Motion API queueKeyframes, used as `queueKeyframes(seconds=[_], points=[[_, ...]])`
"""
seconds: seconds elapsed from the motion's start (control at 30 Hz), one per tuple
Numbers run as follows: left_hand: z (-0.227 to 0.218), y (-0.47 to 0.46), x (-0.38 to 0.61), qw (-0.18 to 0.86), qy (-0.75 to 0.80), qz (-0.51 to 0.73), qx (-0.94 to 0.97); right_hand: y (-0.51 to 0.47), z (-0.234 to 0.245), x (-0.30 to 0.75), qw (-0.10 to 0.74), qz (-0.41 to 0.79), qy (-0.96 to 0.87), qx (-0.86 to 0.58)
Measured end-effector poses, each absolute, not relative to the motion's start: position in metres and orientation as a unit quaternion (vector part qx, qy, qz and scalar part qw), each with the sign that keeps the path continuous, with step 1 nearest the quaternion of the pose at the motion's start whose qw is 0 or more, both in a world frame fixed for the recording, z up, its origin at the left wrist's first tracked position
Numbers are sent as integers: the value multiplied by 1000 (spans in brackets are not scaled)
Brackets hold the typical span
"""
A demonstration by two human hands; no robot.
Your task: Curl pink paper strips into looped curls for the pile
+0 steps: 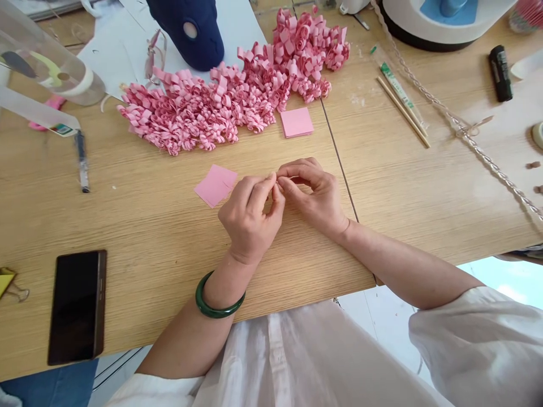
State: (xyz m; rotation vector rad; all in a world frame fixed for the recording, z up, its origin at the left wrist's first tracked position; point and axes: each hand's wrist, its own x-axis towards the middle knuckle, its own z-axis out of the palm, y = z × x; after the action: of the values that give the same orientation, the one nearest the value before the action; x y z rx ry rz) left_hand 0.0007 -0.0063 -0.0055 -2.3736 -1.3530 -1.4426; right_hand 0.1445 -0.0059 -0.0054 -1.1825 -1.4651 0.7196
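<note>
My left hand (253,213) and my right hand (314,192) meet above the table, thumbs and forefingers pinched together at the tips. Whatever lies between the fingertips is hidden or too small to name. Just left of my left hand are a few loose pink paper squares (215,185), lying fanned over each other. Beyond my right hand rests a neat stack of pink paper squares (297,122). Behind both, a long heap of curled pink paper flowers (203,110) stretches across the table. A green bangle (218,312) circles my left wrist.
A phone (76,307) lies at the front left of the wooden table (148,226). Dark blue and clear bottles (186,34) stand behind. To the right are thin wooden sticks (403,112), a braided cord (479,148) and a black marker (500,73). A pen (82,161) lies left.
</note>
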Motion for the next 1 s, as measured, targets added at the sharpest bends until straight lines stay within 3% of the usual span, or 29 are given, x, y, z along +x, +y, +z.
queueKeyframes(seconds=[0.23, 0.53, 0.83, 1.0], points=[[-3, -9, 4, -77, -426, -488, -758, -3, -4, 144, 549, 390, -538, -507], [3, -6, -1, -194, -471, -505, -697, 0, -3, 145, 533, 385, -555, -509], [-2, -2, -6, -152, -471, -506, -706, 0, -1, 147, 531, 398, -565, -490], [0, -4, -5, -115, -483, -493, -715, -1, -1, 147, 505, 343, -610, -505]])
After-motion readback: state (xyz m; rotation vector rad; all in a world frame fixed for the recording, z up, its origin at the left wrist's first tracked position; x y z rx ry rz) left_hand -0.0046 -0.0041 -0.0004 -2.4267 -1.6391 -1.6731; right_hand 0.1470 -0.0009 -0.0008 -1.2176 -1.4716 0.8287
